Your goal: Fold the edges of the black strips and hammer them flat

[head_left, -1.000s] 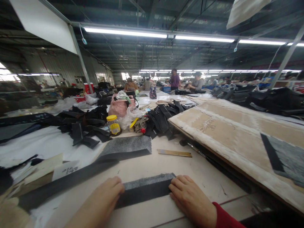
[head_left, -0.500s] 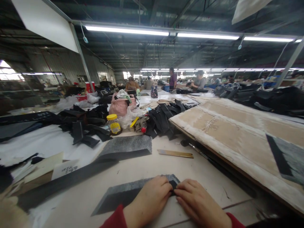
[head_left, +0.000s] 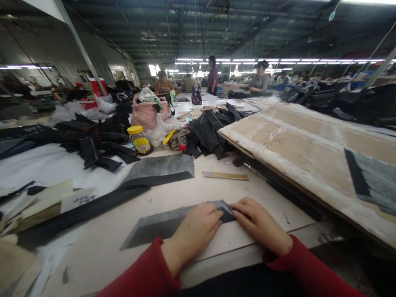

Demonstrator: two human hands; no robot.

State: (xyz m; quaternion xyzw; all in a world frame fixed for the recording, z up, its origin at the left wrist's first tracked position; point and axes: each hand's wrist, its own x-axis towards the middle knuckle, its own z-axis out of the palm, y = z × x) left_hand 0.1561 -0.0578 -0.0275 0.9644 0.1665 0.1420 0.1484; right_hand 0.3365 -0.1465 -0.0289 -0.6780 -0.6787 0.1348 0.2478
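A grey felt piece (head_left: 161,228) with a black band lies flat on the pale table (head_left: 266,243) and tapers toward the right. My left hand (head_left: 196,233) rests over its narrow end, fingers curled down onto it. My right hand (head_left: 258,222) comes in from the right, its fingertips pressed against the pointed tip. The tip is partly hidden under my fingers. A red sleeve covers each wrist. Farther up the table lie a folded grey felt stack (head_left: 157,170) and a long black strip (head_left: 83,208).
A wooden ruler (head_left: 225,176) lies beyond my hands. A tilted felt-edged board (head_left: 293,156) rises on the right. Behind are black fabric pieces (head_left: 207,134), a yellow-lidded jar (head_left: 139,139), a pink bag (head_left: 148,115), and co-workers at further tables.
My hands have moved from opposite ends of the felt piece together onto its narrow end. The piece now shows as a longer wedge. The view has tilted, shifting everything upward.
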